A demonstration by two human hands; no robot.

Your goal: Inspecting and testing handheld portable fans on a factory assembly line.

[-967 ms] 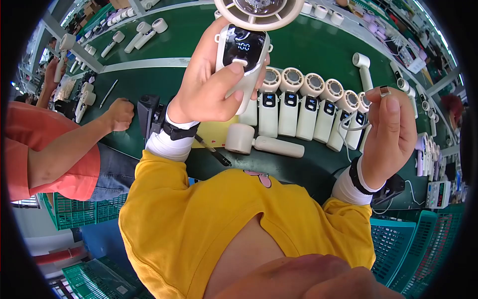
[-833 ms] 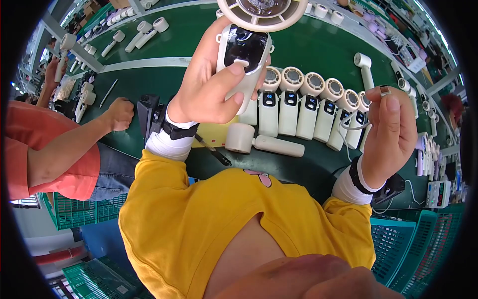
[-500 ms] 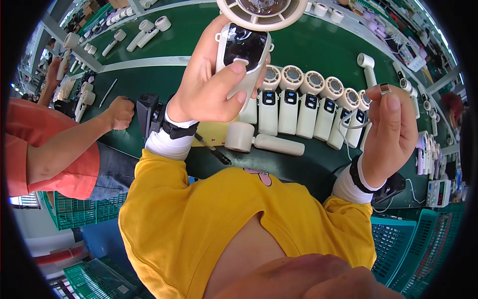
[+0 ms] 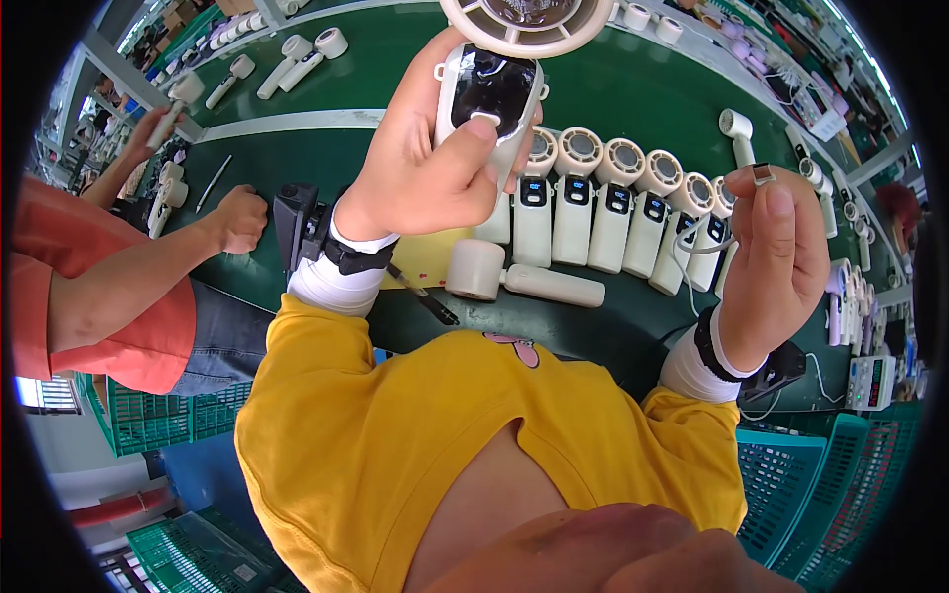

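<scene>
Raised above the bench, a cream handheld fan (image 4: 492, 84) is gripped by my left hand (image 4: 420, 178). My thumb lies on the button below its glossy dark panel, and the round fan head is cut off by the upper edge. On the right, my right hand (image 4: 776, 257) pinches a small cable plug (image 4: 762, 175) with a metal end between thumb and fingers. A pale cable (image 4: 680, 259) loops beside that wrist. Between my hands stands a row of cream fans (image 4: 570, 222), several with lit displays. Nearer to me a cream fan (image 4: 556, 286) lies on its side.
A black pen (image 4: 435, 306) and a yellow sheet (image 4: 427, 259) lie by my left forearm. At left, a co-worker's fist (image 4: 240, 219) rests on the green bench; their other hand (image 4: 148, 133) holds a fan. A small meter (image 4: 870, 383) stands at right, above green crates (image 4: 840, 474).
The held fan and my left hand have shifted slightly right. Fans on the far green surface have moved a little rightward. The co-worker's raised fan has tilted and moved right. My right hand stays put.
</scene>
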